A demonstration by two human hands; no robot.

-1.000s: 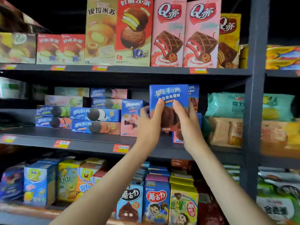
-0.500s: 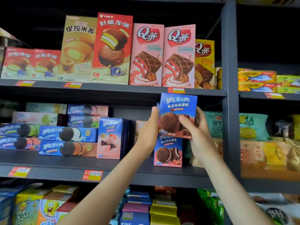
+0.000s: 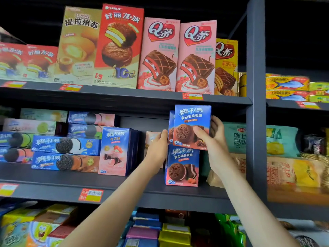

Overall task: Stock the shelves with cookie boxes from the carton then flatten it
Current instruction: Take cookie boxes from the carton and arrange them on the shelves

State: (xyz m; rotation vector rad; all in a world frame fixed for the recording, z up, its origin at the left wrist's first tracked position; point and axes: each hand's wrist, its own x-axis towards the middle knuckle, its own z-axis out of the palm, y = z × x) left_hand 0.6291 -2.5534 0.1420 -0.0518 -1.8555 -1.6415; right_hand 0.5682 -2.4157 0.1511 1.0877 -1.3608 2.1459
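Gripping the top box [image 3: 192, 122] by its right edge, the right hand [image 3: 216, 143] lays its thumb across the printed cookie on the front. Its other fingers [image 3: 215, 124] curl round behind, their tips hidden by the box. The box is upright just under the upper shelf [image 3: 124, 97], and its bottom edge meets the top of a lower box [image 3: 182, 166], which stands on the shelf [image 3: 124, 191] below the thumb. Left of the thumb, a sliver of a second box [image 3: 171, 127] shows behind the held one; most of it is covered. The left hand [image 3: 157, 148] is seen from the back, its fingers nearly straight and close together, their tips touching that left side. Its thumb is out of sight, and whether it presses the front box or the one behind cannot be told. Beyond the right fingers lies a green bag [image 3: 235, 138], partly hidden by the hand and cut by the post [image 3: 256, 122]. Left of the left fingers stands a pink-and-blue box [image 3: 114, 150]. A pale box [image 3: 151, 138] between them is mostly behind the hand.
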